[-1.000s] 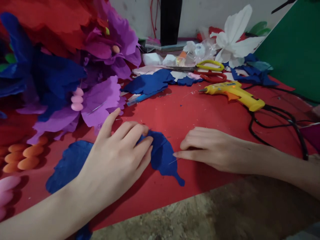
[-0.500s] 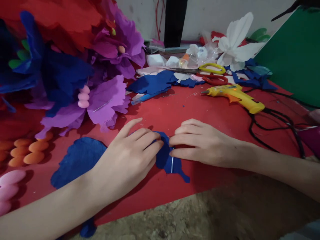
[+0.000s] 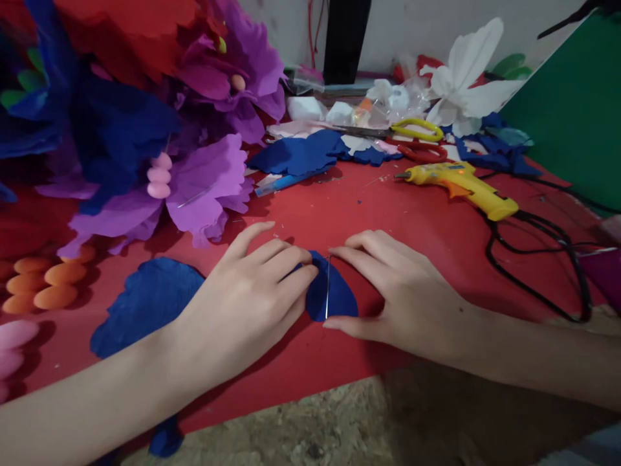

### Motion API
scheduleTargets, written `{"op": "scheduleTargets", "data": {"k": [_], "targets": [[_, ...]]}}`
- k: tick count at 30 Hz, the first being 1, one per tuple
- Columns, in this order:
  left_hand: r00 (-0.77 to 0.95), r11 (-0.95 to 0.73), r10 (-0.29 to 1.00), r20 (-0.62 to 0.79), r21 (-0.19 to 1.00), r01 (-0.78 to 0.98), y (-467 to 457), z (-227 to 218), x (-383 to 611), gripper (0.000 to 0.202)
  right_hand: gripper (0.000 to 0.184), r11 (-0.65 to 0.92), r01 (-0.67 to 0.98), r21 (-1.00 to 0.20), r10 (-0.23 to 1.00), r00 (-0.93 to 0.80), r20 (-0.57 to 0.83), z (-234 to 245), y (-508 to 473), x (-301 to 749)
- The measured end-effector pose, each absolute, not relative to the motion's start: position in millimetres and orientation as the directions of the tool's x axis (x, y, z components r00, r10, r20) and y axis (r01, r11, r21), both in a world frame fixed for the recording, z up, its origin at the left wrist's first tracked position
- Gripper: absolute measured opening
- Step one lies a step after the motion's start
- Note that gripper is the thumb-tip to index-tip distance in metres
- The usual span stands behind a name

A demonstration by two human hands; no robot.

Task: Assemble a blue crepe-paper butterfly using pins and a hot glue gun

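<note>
The small blue petal (image 3: 339,299) is lying on the red sheet (image 3: 388,207), with a thin wire (image 3: 328,288) running across it. The left hand (image 3: 247,298) is pressing flat fingers onto the petal's left side. The right hand (image 3: 398,291) is touching the petal's right edge, index finger and thumb spread. A larger blue petal (image 3: 150,304) is lying left of the small one. A yellow glue gun (image 3: 460,184) is lying behind it to the right, well apart.

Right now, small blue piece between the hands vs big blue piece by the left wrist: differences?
The small piece is far smaller than the big piece. A wire lies on the small piece; none shows on the big piece. Left hand and right hand touch the small piece; the left forearm partly covers the big piece. Both: dark blue paper on the red sheet.
</note>
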State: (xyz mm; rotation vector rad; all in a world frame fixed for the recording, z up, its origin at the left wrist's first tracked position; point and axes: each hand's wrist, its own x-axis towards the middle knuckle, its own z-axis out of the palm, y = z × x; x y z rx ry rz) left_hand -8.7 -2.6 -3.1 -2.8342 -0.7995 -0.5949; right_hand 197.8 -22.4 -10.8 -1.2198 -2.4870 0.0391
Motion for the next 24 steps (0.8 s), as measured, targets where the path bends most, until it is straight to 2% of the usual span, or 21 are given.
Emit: {"op": "scheduleTargets", "data": {"k": [6, 10, 15, 24], "targets": [[0.782, -0.845, 0.490, 0.386, -0.009, 0.534, -2.7, -4.7, -8.5, 0.029, 0.067, 0.624, 0.760, -0.184, 0.772, -0.564, 0.293, -10.1, -22.3, 193.0], [0.778, -0.843, 0.492, 0.391, -0.009, 0.538, -4.1, -3.0, -8.2, 0.029, 0.073, 0.588, 0.797, -0.138, 0.794, -0.537, 0.284, -8.6, -25.6, 191.4], [0.777, -0.843, 0.490, 0.395, -0.010, 0.537, -4.7, -3.4, -7.4, 0.029, 0.068, 0.557, 0.824, -0.104, 0.811, -0.514, 0.279, -6.7, -29.8, 188.2], [0.776, -0.840, 0.498, 0.386, -0.007, 0.542, -3.6, -3.5, -8.3, 0.028, 0.060, 0.543, 0.831, -0.121, 0.820, -0.494, 0.288, -5.9, -33.3, 184.7]]}}
